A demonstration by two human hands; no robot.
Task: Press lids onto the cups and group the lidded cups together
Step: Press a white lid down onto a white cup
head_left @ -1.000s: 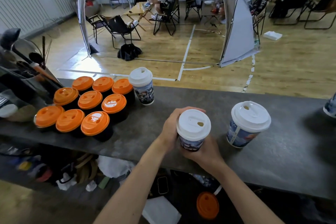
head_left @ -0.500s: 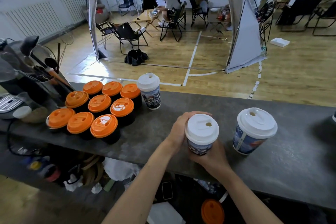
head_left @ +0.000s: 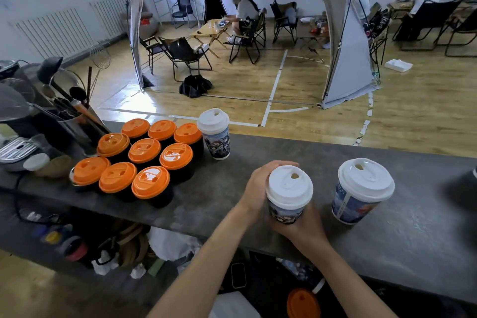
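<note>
A printed paper cup with a white lid (head_left: 289,190) is at the middle of the grey counter (head_left: 232,188), held by both hands. My left hand (head_left: 258,183) curls round its left and far side. My right hand (head_left: 296,224) cups its near side and base. A larger white-lidded cup (head_left: 361,188) stands to the right, apart from my hands. A third white-lidded cup (head_left: 215,134) stands at the counter's far edge, next to a block of several black cups with orange lids (head_left: 144,157).
A utensil holder (head_left: 72,116) and a metal appliance (head_left: 18,147) crowd the counter's left end. An orange-lidded cup (head_left: 302,302) and clutter lie on the shelf below. Beyond the counter are wooden floor, folding chairs, a tent frame and seated people.
The view has tilted up a little, so everything sits lower in frame. My hands keep the same hold on the cup and the other cups have not moved.
</note>
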